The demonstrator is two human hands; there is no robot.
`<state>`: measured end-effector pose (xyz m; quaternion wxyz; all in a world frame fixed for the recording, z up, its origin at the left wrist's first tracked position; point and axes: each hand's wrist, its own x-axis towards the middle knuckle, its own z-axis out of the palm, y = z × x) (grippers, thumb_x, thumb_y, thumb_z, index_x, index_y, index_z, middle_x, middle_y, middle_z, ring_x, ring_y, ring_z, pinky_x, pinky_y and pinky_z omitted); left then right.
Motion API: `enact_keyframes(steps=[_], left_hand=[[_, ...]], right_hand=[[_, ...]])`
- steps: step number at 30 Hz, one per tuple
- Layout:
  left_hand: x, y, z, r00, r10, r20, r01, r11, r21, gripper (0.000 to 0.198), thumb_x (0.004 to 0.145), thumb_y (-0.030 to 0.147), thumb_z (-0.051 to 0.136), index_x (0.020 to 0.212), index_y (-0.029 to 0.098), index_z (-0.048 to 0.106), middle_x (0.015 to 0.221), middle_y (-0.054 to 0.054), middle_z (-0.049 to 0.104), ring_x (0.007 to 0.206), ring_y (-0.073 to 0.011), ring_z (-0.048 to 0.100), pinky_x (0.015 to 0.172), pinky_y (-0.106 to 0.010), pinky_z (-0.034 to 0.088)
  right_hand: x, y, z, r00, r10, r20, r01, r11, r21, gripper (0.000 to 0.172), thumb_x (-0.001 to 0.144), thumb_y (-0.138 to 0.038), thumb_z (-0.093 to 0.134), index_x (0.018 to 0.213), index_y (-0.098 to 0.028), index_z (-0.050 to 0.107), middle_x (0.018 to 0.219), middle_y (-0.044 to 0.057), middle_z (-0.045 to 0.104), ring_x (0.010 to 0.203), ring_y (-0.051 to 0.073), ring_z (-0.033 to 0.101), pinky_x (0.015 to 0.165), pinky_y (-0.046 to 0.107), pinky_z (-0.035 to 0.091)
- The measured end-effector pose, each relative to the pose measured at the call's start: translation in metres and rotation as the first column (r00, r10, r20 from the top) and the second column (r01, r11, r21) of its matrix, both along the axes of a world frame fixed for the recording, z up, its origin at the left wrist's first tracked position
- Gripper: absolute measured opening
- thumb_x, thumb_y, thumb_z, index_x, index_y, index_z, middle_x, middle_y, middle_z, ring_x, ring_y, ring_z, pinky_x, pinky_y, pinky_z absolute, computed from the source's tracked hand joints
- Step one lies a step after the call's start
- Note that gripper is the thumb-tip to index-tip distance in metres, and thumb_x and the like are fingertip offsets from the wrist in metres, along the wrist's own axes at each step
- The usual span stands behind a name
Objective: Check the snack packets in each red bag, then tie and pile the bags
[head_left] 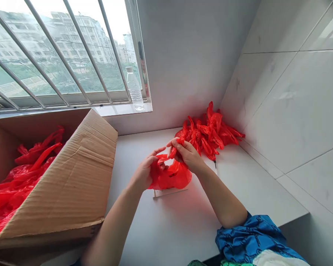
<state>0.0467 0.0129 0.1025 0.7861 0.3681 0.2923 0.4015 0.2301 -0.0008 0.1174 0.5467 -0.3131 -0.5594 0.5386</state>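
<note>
A thin red plastic bag (172, 175) hangs between my two hands above the white tabletop. My left hand (150, 168) grips its left side, fingers partly hidden by the plastic. With fingers pinched, my right hand (187, 153) holds a gathered, twisted part of the same bag higher up. Beneath the bag a flat, pale object (170, 192) shows only its edge; I cannot make out what it is. Just beyond my right hand lies a heap of knotted red plastic bags (211, 129) against the wall corner.
On the left stands an open cardboard box (80, 173) with more red plastic bags (24, 177) inside. A clear water bottle (134, 88) stands on the sill by the barred window. The white table (166, 229) meets a tiled wall (291, 99) on the right.
</note>
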Motion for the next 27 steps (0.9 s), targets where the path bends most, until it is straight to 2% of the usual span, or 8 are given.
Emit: enact_keyframes(steps=[3, 7, 10, 14, 17, 19, 22, 27], left_hand=[[-0.003, 0.001, 0.000, 0.995, 0.089, 0.053, -0.087, 0.995, -0.038, 0.039, 0.080, 0.023, 0.063, 0.119, 0.017, 0.063, 0.060, 0.003, 0.058, 0.050, -0.0074, 0.052, 0.058, -0.019, 0.050], [-0.006, -0.003, 0.002, 0.999, 0.042, 0.021, -0.042, 0.999, -0.015, 0.047, 0.086, 0.039, 0.064, 0.129, 0.022, 0.059, 0.083, -0.004, 0.071, 0.064, -0.0147, 0.065, 0.063, -0.027, 0.055], [-0.004, -0.007, 0.000, 1.000, -0.019, -0.023, 0.019, 1.000, -0.005, 0.047, 0.082, 0.031, 0.071, 0.127, 0.022, 0.062, 0.089, -0.004, 0.073, 0.063, -0.0133, 0.064, 0.062, -0.024, 0.054], [0.000, -0.014, -0.003, 0.992, -0.092, -0.091, 0.099, 0.992, 0.073, 0.032, 0.080, 0.034, 0.075, 0.107, 0.018, 0.068, 0.083, -0.002, 0.070, 0.058, -0.0096, 0.059, 0.055, -0.020, 0.048], [-0.002, -0.014, -0.003, 0.982, 0.063, -0.176, -0.013, 0.962, 0.273, 0.029, 0.084, 0.042, 0.072, 0.097, 0.018, 0.069, 0.084, -0.002, 0.069, 0.064, -0.0093, 0.059, 0.058, -0.019, 0.048], [-0.008, -0.009, -0.005, 0.941, 0.260, -0.216, -0.148, 0.891, 0.429, 0.028, 0.084, 0.043, 0.071, 0.094, 0.017, 0.069, 0.087, -0.002, 0.068, 0.072, -0.0103, 0.060, 0.066, -0.019, 0.050], [-0.022, 0.001, -0.013, 0.831, 0.511, -0.220, -0.338, 0.777, 0.531, 0.029, 0.084, 0.044, 0.070, 0.093, 0.017, 0.068, 0.086, -0.002, 0.066, 0.077, -0.0116, 0.060, 0.076, -0.024, 0.053], [-0.041, 0.012, -0.050, 0.723, 0.647, -0.241, -0.498, 0.730, 0.468, 0.037, 0.078, 0.050, 0.072, 0.094, 0.017, 0.067, 0.087, -0.003, 0.063, 0.083, -0.0145, 0.060, 0.073, -0.026, 0.053]], right_hand=[[0.007, -0.006, 0.004, 0.949, 0.086, 0.303, -0.132, 0.982, 0.137, 0.027, 0.093, -0.045, 0.060, 0.097, -0.020, 0.069, 0.088, 0.003, 0.065, 0.072, 0.013, 0.060, 0.064, 0.026, 0.050], [0.005, -0.008, -0.002, 0.809, -0.240, 0.536, 0.004, 0.915, 0.403, 0.010, 0.092, -0.026, 0.058, 0.100, -0.021, 0.061, 0.103, 0.003, 0.056, 0.079, 0.013, 0.061, 0.072, 0.028, 0.052], [-0.003, -0.005, -0.010, 0.661, -0.522, 0.538, 0.103, 0.774, 0.625, 0.004, 0.091, -0.022, 0.057, 0.091, -0.021, 0.053, 0.095, 0.003, 0.054, 0.074, 0.013, 0.055, 0.064, 0.025, 0.046], [-0.006, -0.005, -0.013, 0.555, -0.690, 0.465, 0.118, 0.619, 0.777, 0.019, 0.091, -0.026, 0.060, 0.079, -0.022, 0.045, 0.088, 0.002, 0.054, 0.069, 0.012, 0.051, 0.057, 0.024, 0.038], [0.002, -0.012, -0.009, 0.519, -0.733, 0.440, 0.100, 0.563, 0.820, 0.028, 0.091, -0.028, 0.061, 0.072, -0.021, 0.043, 0.085, 0.002, 0.053, 0.069, 0.012, 0.048, 0.057, 0.026, 0.035], [0.012, -0.022, -0.008, 0.558, -0.687, 0.465, 0.100, 0.612, 0.785, 0.033, 0.093, -0.029, 0.060, 0.067, -0.021, 0.041, 0.082, 0.002, 0.050, 0.069, 0.013, 0.046, 0.058, 0.027, 0.035], [0.034, -0.041, -0.019, 0.674, -0.516, 0.528, 0.121, 0.784, 0.609, 0.038, 0.096, -0.028, 0.056, 0.064, -0.020, 0.037, 0.078, 0.001, 0.045, 0.067, 0.012, 0.043, 0.059, 0.027, 0.035], [0.066, -0.069, -0.057, 0.764, -0.324, 0.558, 0.191, 0.940, 0.284, 0.046, 0.097, -0.037, 0.055, 0.059, -0.019, 0.035, 0.076, 0.000, 0.042, 0.065, 0.012, 0.041, 0.060, 0.028, 0.036]])
